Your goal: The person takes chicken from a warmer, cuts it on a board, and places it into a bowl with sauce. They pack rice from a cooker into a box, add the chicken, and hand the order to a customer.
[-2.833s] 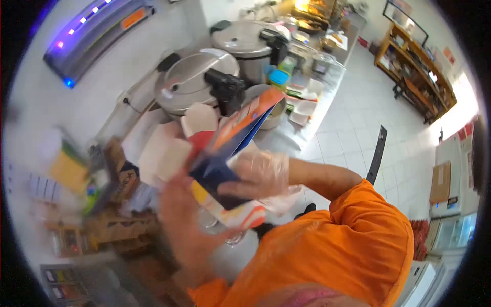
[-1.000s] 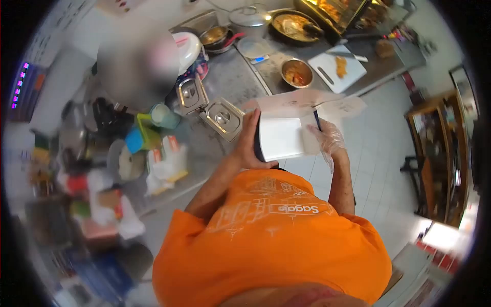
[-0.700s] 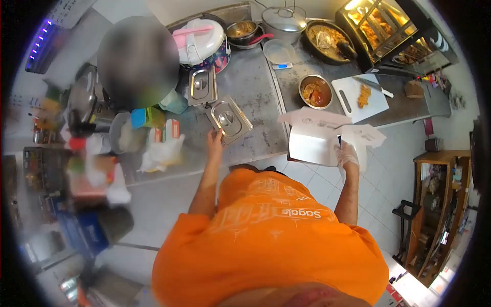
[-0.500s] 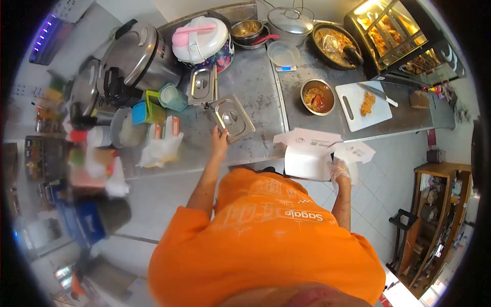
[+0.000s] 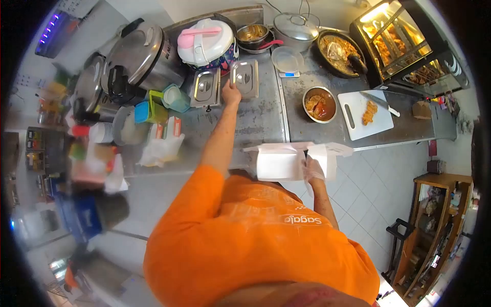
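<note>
My left hand (image 5: 231,95), bare, reaches far out over the steel counter and grips the near left edge of a lidded steel food pan (image 5: 244,78). A second lidded steel pan (image 5: 205,88) sits just left of it. In a clear plastic glove, my right hand (image 5: 313,170) holds an open white cardboard food box (image 5: 280,162) by its inner divide, close to my body at the counter's front edge. The box's flaps are spread, and its visible white inside is bare. The fingertips of the right hand are partly hidden by the box.
Beyond the box stand a steel bowl of saucy food (image 5: 319,104) and a white cutting board (image 5: 353,123) with a knife (image 5: 379,104) and fried pieces. A large black pan (image 5: 341,71), a lit food warmer (image 5: 396,38) and big pressure cookers (image 5: 134,53) line the back.
The lidded pan has moved away from me and slightly right with my left hand, now beside the other pan. My right hand and the box have shifted left.
</note>
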### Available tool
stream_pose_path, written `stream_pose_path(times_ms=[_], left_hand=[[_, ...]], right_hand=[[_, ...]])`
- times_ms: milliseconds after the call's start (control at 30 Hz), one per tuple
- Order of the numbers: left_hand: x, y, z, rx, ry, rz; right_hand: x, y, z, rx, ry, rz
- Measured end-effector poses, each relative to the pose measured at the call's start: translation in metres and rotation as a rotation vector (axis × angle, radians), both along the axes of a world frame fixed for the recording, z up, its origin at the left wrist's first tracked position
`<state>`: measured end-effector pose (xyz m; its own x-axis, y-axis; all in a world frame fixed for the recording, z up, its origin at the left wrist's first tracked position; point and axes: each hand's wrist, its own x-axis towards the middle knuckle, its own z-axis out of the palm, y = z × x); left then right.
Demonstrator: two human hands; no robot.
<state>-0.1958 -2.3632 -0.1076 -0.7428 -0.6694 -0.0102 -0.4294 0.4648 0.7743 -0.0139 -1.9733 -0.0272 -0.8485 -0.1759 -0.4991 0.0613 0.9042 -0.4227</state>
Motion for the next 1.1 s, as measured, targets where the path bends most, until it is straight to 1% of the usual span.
stream_pose_path(times_ms=[33,67,133,167,200,233,267,300,333,367,400,433,467,500,533,567,600,633,700,733,767,800,833,867,900,933,967,1000,1033,1100], left_hand=[[-0.007,-0.005,-0.014,-0.106,0.052,0.021],[-0.004,-0.005,-0.005,-0.107,0.050,0.029],[-0.002,-0.003,0.019,-0.106,-0.118,-0.008],[-0.003,-0.003,0.024,-0.043,-0.146,0.019],[-0.005,-0.004,0.015,-0.077,-0.079,0.043],[0.018,0.009,0.070,-0.020,-0.120,-0.020],[0.030,0.008,0.082,-0.003,-0.136,-0.140],[0.052,0.013,0.117,0.016,-0.070,-0.241],[0.064,0.008,0.107,-0.023,0.157,-0.321],[0.086,0.003,0.126,-0.024,0.220,-0.353],[0.107,-0.001,0.157,-0.025,0.286,-0.387],[0.125,-0.017,0.179,-0.116,0.374,-0.360],[0.143,-0.044,0.199,-0.207,0.461,-0.336],[0.157,-0.081,0.220,-0.381,0.421,-0.269],[0.171,-0.124,0.236,-0.551,0.376,-0.200],[0.181,-0.169,0.241,-0.618,0.409,-0.061],[0.189,-0.214,0.246,-0.684,0.441,0.076],[0.197,-0.256,0.252,-0.780,0.363,0.181],[0.200,-0.339,0.247,-0.816,0.383,0.191],[0.199,-0.374,0.247,-0.476,0.390,-0.050],[0.198,-0.392,0.253,-0.127,0.378,-0.286],[0.194,-0.399,0.253,0.186,0.462,-0.356],[0.190,-0.405,0.253,0.190,0.472,-0.372],[0.185,-0.411,0.254,0.336,0.504,-0.463],[0.183,-0.414,0.253,0.485,0.526,-0.554],[0.184,-0.406,0.260,0.518,0.551,-0.487],[0.187,-0.403,0.271,0.527,0.543,-0.503],[0.187,-0.402,0.285,0.583,0.598,-0.565],[0.181,-0.405,0.305,0.637,0.660,-0.629],[0.169,-0.412,0.362,0.498,0.707,-0.724]], right_hand=[[-0.004,-0.015,0.000,0.001,-0.001,0.005],[-0.008,-0.031,-0.001,0.034,0.017,0.034],[-0.016,-0.063,-0.004,0.061,0.037,0.080],[-0.020,-0.079,-0.007,0.082,0.071,0.107],[-0.023,-0.096,-0.010,0.099,0.104,0.140],[-0.027,-0.110,-0.018,0.088,0.103,0.170],[-0.029,-0.123,-0.028,0.081,0.150,0.219],[-0.033,-0.137,-0.035,0.074,0.199,0.264],[-0.038,-0.153,-0.034,0.156,0.142,0.256],[-0.035,-0.158,-0.040,0.150,0.144,0.273],[-0.033,-0.156,-0.053,0.045,0.232,0.286],[-0.032,-0.160,-0.060,-0.060,0.319,0.296],[-0.032,-0.171,-0.055,0.082,0.313,0.293],[-0.035,-0.174,-0.061,0.081,0.320,0.300],[-0.041,-0.171,-0.074,0.145,0.301,0.301],[-0.041,-0.174,-0.081,0.207,0.282,0.300],[-0.036,-0.181,-0.067,0.263,0.285,0.215],[-0.028,-0.192,-0.032,0.316,0.290,0.124],[-0.007,-0.221,0.029,0.384,0.355,-0.035],[0.001,-0.232,0.046,0.339,0.434,-0.086],[0.010,-0.239,0.055,0.301,0.510,-0.134],[0.017,-0.249,0.057,0.308,0.515,-0.147],[0.021,-0.259,0.060,0.148,0.628,-0.266],[0.023,-0.271,0.065,-0.016,0.740,-0.381],[0.022,-0.285,0.069,-0.009,0.745,-0.395],[0.022,-0.301,0.076,-0.122,0.894,-0.444],[0.024,-0.317,0.085,-0.233,1.040,-0.492],[0.026,-0.339,0.109,-0.274,1.071,-0.467],[0.018,-0.357,0.122,-0.266,1.084,-0.485],[0.003,-0.388,0.143,-0.402,1.028,-0.408]])
